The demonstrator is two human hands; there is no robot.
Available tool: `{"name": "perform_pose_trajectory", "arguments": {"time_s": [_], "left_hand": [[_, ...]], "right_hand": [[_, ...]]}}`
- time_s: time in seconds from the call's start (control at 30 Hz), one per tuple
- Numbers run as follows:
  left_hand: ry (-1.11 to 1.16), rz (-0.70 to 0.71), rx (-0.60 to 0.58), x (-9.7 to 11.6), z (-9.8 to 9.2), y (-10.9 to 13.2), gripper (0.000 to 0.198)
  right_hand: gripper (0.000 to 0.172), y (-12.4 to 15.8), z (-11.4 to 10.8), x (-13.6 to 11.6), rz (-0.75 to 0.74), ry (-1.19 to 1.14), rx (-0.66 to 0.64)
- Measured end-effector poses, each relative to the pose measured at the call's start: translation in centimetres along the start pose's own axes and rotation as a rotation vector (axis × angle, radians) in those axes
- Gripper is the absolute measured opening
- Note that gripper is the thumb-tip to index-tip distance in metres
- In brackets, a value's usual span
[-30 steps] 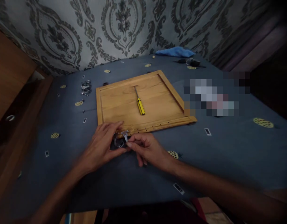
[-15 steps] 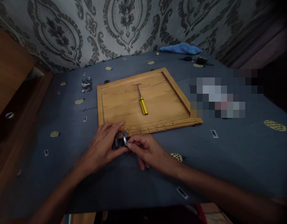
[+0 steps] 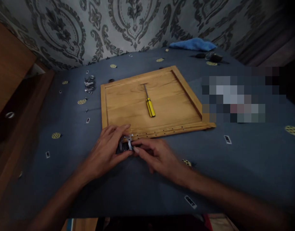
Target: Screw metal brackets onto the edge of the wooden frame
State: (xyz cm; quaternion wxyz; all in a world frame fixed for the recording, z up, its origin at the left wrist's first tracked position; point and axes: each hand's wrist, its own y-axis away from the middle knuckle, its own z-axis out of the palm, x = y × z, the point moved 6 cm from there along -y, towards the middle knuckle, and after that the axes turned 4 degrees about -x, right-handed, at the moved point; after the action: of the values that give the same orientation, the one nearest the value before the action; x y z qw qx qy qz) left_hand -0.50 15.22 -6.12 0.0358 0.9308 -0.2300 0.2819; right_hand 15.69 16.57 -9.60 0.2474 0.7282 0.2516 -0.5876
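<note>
A metal cabinet hinge [image 3: 129, 143] sits at the near edge of a framed wooden cabinet door [image 3: 128, 102], by its left corner. My left hand [image 3: 107, 147] is closed round the hinge's left side, thumb below and fingers above. From the right, my right hand [image 3: 159, 157] pinches at the hinge's right side; its fingertips hide the exact contact. A row of small dark holes runs along the door's near rail. On the door panel lies a screwdriver [image 3: 150, 107] with a yellow and black handle.
Several metal hinges [image 3: 90, 84] lie beyond the door's left side, with small screws [image 3: 86, 111] close by. At the back right are a blue cloth [image 3: 192, 44] and a dark tool [image 3: 213, 57]. A blurred patch covers something right of the door. Wooden furniture [image 3: 15, 106] borders the left.
The view has shifted slightly, so the door and screwdriver appear a little to the right. My right fingertips have shifted slightly along the hinge's right side; my left hand keeps its hold.
</note>
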Motion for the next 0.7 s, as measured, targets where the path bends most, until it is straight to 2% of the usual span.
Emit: {"name": "perform_pose_trajectory", "arguments": {"time_s": [0.13, 0.23, 0.37, 0.7], "left_hand": [[-0.001, -0.036, -0.009, 0.0, -0.1, 0.0, 0.07], [-0.004, -0.039, -0.009, 0.1, -0.2, 0.0, 0.073], [-0.01, -0.043, -0.006, 0.1, -0.1, 0.1, 0.075], [0.016, -0.091, -0.016, 0.0, -0.1, 0.3, 0.074]], "right_hand": [[0.022, 1.2, -1.6, -2.1, -0.372, 0.507, 0.18], [0.027, 1.7, -1.7, -2.8, -0.503, 0.744, 0.25], [0.031, 2.0, -1.3, -3.2, -0.564, 0.873, 0.305], [0.03, 1.7, -0.7, -2.7, -0.604, 0.922, 0.252]]}}
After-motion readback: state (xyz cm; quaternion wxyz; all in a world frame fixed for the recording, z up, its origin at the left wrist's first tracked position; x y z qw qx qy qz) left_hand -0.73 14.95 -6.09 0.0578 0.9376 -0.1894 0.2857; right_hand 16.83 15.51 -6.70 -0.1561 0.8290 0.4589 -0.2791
